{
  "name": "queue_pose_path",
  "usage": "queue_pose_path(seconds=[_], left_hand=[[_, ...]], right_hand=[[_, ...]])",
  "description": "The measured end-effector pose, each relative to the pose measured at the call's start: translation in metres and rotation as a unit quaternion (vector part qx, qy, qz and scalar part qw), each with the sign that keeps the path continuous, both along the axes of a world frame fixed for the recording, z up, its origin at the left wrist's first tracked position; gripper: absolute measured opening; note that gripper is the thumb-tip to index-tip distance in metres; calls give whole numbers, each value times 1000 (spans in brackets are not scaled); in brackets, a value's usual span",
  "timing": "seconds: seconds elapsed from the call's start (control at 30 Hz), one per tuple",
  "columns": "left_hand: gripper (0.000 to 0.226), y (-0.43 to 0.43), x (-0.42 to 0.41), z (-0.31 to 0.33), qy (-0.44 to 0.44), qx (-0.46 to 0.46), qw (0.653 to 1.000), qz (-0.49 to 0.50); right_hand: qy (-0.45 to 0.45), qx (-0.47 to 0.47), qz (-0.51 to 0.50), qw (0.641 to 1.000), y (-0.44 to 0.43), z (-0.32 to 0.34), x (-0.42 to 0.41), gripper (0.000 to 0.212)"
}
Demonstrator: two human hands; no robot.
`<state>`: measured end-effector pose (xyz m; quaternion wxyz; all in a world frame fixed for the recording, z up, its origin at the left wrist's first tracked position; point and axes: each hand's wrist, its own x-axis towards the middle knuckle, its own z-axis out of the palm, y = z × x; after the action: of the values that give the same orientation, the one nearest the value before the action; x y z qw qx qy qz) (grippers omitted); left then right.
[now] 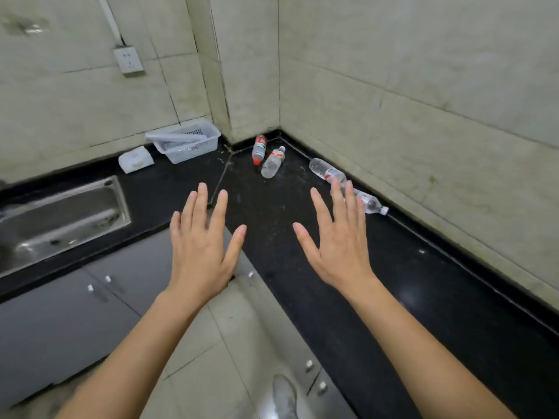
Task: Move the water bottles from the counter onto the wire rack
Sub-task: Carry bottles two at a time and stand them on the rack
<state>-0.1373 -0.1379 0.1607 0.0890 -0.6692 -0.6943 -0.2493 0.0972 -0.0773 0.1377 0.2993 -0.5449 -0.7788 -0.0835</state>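
- Two hands reach out ahead of us, both spread wide, fingers straight, palms down, holding nothing
- Our left hand (201, 246) hangs over the inner edge of the counter (393, 282), where the black top turns the corner; we see it touching nothing
- Our right hand (338, 240) hangs over the counter, and its fingertips cover the spot where two bottles meet by the right wall; we cannot tell whether they touch either one
- Four bottles lie on their sides on the counter, all clear with red-and-white labels
- Two lie close to the wall corner: the red-cap bottle (259, 149) and, just beside it, the white-cap bottle (273, 162) with its cap toward the wall
- Two lie in line along the right wall: the far bottle (326, 172), its neck hidden behind our fingers, and the near bottle (370, 204), its white cap pointing away from the corner
- One sink (60, 219) sits at the left
- One white basket (187, 143) and one white pack (136, 160) stand behind it by the wall
- One socket (128, 60) is on the tiles, and one shoe (284, 397) shows below
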Motion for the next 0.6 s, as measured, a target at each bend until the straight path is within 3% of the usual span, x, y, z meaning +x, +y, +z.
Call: queue_pose_path(seconds=[0.4, 0.6], left_hand=[[67, 273, -72, 18, 93, -46, 994, -28], [67, 381, -104, 3, 92, -76, 992, -49]], right_hand=[[26, -67, -16, 997, 250, -18, -78, 70], [15, -104, -37, 994, 334, -30, -103, 71]])
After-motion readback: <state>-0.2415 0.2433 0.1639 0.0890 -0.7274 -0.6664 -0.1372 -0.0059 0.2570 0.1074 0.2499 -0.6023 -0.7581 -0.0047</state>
